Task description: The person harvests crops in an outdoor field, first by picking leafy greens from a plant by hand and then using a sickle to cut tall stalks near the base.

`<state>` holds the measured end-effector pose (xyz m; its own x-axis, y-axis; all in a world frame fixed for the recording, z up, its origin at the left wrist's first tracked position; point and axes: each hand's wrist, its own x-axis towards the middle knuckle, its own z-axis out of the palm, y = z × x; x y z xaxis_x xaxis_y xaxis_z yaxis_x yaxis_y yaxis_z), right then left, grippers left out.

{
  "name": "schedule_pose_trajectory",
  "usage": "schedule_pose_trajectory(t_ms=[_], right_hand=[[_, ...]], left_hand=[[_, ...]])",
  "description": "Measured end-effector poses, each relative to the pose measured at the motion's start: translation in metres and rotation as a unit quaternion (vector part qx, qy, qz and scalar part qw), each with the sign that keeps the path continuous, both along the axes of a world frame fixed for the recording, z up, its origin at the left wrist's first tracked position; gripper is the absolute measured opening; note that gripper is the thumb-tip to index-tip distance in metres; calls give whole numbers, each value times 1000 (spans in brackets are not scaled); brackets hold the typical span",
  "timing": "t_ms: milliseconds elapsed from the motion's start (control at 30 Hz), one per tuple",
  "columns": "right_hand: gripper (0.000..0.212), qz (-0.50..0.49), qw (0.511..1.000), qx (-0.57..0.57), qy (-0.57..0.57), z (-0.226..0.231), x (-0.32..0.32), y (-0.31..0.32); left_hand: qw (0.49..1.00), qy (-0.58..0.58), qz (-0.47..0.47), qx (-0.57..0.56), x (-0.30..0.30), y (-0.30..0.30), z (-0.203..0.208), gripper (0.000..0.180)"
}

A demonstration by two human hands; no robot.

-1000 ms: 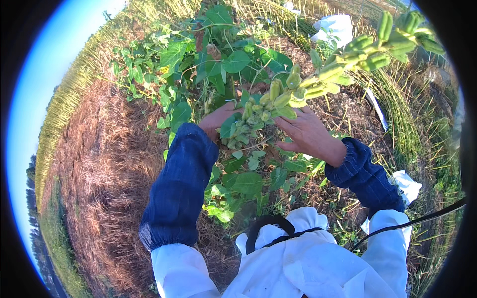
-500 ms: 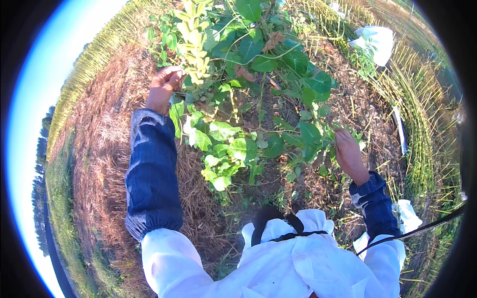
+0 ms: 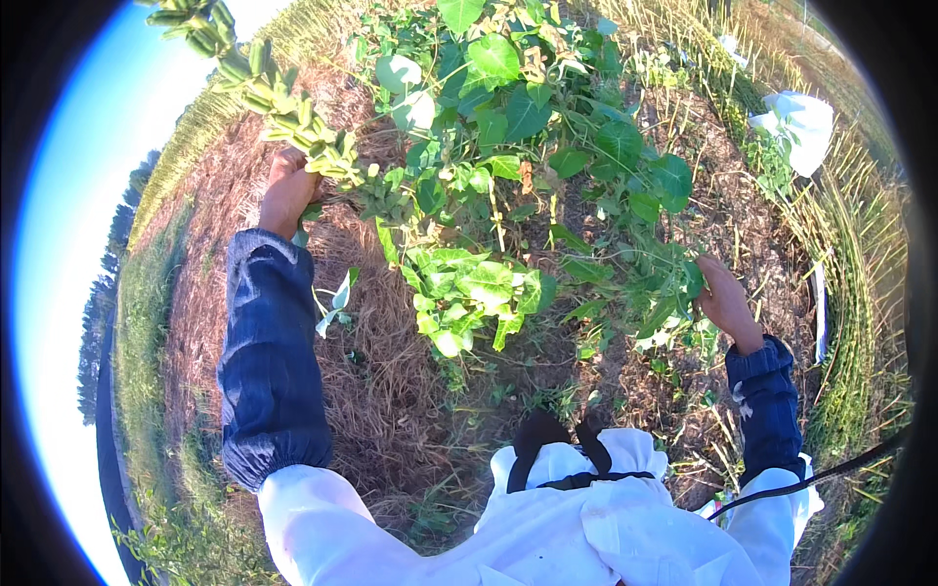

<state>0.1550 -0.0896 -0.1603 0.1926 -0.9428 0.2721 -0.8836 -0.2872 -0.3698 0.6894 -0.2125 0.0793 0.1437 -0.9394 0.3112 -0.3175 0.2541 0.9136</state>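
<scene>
My left hand [image 3: 286, 192] is closed on the lower part of a tall stalk [image 3: 293, 122] lined with plump green pods, like a sesame stalk. The stalk leans to the far left, its tip against the sky. To the right, my right hand [image 3: 725, 301] is closed on the stems of a broad-leaved green vine [image 3: 618, 146]. Its fingertips are partly covered by leaves. Between my hands the vine spreads in a tangled mass, with a bright leaf cluster [image 3: 479, 283] hanging at its near side. A small loose sprig [image 3: 337, 301] shows beside my left sleeve.
Dry brown straw [image 3: 362, 391] covers the ground at left. Cut stalks [image 3: 850, 254] lie in a long row at right, with a white bag [image 3: 799, 127] at the far right and a pale strip [image 3: 819, 313] nearer. A black strap [image 3: 811, 479] crosses near my right arm.
My left hand has moved left and the podded stalk has tilted from near upright to the far left. My right hand has shifted right and slightly nearer, and the vine is stretched wider.
</scene>
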Motion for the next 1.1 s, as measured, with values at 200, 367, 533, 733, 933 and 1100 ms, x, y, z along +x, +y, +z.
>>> schedule_pose_trajectory(t_ms=[200, 367, 533, 733, 933, 1100], right_hand=[[36, 56, 989, -80, -108, 39, 58, -13], [34, 180, 951, -11, -252, 85, 144, -25], [74, 242, 894, -25, -376, 122, 252, -68], [22, 114, 807, 60, -577, 124, 278, -121], [15, 196, 737, 137, -632, 113, 238, -115], [42, 265, 667, 163, -677, 138, 239, -132]], left_hand=[[998, -43, 37, -9, 1, 9, 20, 14], [997, -60, -54, 6, -21, 25, 24, 14], [983, -51, -163, 71, -76, 9, 30, 17], [977, -16, -205, 45, -96, -3, 19, 13], [955, -72, -287, 0, -70, -63, 19, 23], [847, 21, -531, -23, -104, -71, 15, 21]])
